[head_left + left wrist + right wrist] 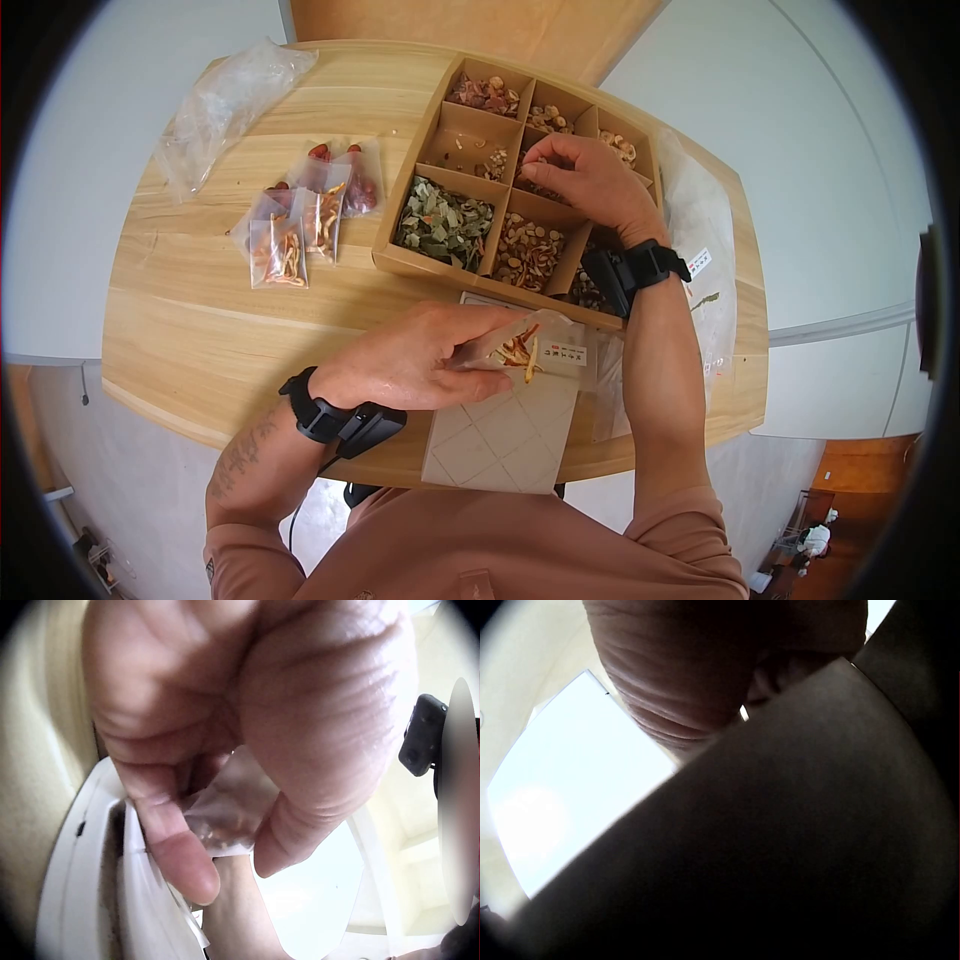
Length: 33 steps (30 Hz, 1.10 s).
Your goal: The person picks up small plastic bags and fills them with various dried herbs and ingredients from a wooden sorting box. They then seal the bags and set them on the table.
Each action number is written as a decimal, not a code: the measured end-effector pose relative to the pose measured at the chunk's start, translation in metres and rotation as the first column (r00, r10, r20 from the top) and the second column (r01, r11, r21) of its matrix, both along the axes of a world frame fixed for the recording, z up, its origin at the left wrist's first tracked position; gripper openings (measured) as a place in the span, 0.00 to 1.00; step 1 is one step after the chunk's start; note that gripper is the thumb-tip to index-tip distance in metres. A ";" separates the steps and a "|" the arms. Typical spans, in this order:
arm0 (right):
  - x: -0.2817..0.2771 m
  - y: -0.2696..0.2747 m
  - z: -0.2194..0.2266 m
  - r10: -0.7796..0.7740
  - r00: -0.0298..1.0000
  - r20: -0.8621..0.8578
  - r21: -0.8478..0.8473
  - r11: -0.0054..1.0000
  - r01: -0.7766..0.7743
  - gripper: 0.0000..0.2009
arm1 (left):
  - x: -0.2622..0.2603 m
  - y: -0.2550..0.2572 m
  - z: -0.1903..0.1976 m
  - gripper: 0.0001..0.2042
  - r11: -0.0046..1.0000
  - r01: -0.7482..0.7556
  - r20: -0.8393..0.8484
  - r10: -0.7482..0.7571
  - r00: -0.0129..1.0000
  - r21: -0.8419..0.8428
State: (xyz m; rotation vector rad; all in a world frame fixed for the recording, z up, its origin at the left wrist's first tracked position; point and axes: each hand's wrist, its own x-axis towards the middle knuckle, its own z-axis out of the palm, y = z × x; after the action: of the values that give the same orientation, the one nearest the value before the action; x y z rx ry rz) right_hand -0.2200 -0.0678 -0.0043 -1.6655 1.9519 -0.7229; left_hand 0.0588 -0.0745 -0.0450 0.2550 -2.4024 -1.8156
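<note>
My left hand (425, 352) grips a small clear plastic bag (560, 352) with dried orange-brown strips (517, 350) in it and a printed label. In the left wrist view, thumb and fingers hold the bag (236, 799) from both sides. My right hand (595, 180) is over the middle of a divided cardboard box (400, 262), bent fingertips low over the centre compartment of dried pieces. I cannot tell whether it pinches anything. A dark box wall fills most of the right wrist view and hides the fingertips.
Filled clear sachets (277, 255) with dried strips and red fruit lie left of the box. Green dried leaves (445, 225) fill its near-left compartment. A crumpled plastic bag (230, 110) lies far left, plastic sheeting (700, 200) right. A patterned pale board (505, 435) overlaps the table's near edge.
</note>
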 end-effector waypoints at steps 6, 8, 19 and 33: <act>0.001 0.000 0.001 0.005 1.000 0.005 0.002 1.000 -0.005 0.11 | 0.000 0.000 -0.001 0.28 1.000 -0.004 -0.020 0.004 1.000 -0.006; 0.000 0.001 0.000 -0.004 1.000 0.019 -0.008 1.000 0.004 0.11 | 0.000 0.000 0.002 0.28 1.000 0.000 -0.004 0.000 1.000 -0.012; 0.002 0.001 0.002 -0.016 1.000 0.020 0.001 1.000 0.016 0.11 | 0.000 0.000 -0.001 0.28 1.000 0.002 -0.018 -0.001 1.000 0.009; 0.003 0.001 0.003 0.000 1.000 0.023 0.007 1.000 0.000 0.11 | 0.001 -0.001 -0.002 0.28 1.000 0.000 -0.034 0.000 0.999 -0.006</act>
State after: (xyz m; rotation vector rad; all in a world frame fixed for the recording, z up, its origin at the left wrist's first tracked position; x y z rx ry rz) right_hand -0.2171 -0.0663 -0.0010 -1.6464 1.9363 -0.7308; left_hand 0.0599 -0.0755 -0.0469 0.2219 -2.3847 -1.7969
